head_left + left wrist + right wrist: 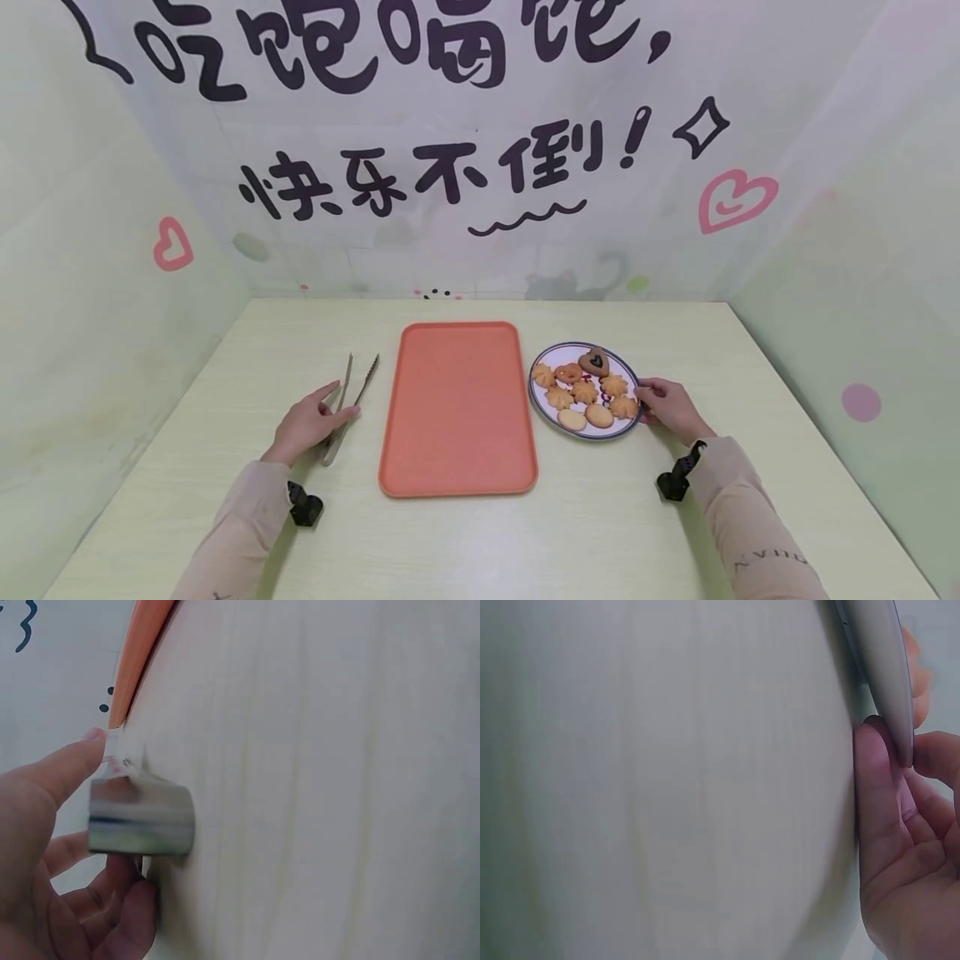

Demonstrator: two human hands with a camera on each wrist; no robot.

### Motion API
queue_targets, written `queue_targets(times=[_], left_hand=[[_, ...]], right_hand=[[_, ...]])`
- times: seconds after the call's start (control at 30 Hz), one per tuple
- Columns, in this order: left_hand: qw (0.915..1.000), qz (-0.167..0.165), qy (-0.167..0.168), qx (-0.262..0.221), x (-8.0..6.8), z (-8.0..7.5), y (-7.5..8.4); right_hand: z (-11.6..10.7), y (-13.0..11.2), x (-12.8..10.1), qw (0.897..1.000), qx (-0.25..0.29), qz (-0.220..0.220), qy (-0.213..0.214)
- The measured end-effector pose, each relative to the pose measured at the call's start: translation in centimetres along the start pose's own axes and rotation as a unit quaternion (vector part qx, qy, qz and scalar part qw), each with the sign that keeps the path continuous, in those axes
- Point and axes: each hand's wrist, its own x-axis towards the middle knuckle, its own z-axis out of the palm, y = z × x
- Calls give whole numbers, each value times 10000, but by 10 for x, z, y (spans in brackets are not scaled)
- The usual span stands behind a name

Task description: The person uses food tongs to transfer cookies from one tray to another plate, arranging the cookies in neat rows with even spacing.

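Metal tongs (351, 402) lie on the table left of an orange tray (457, 408). My left hand (315, 421) is at their hinge end. In the left wrist view the thumb lies on top of the tongs (142, 817) and the fingers (124, 907) curl in beneath them. A white plate (542, 402) with a dark rim holds several cookies (585, 390), one of them a heart with a dark centre. My right hand (663, 407) pinches the plate's right rim. The right wrist view shows the thumb against the rim (881, 660) from below and the fingers on the far side.
The pale wooden table (480, 533) is enclosed by soft printed walls at the back and both sides. The tray (139, 645) holds nothing and sits between the tongs and the plate. Each wrist carries a black camera mount.
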Motion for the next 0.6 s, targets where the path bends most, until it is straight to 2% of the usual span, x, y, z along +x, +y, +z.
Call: queue_targets(times=[0.6], left_hand=[[9997, -41, -98, -209, -1, -1, -2]], right_hand=[[0, 1, 1, 10000, 4, 64, 24]])
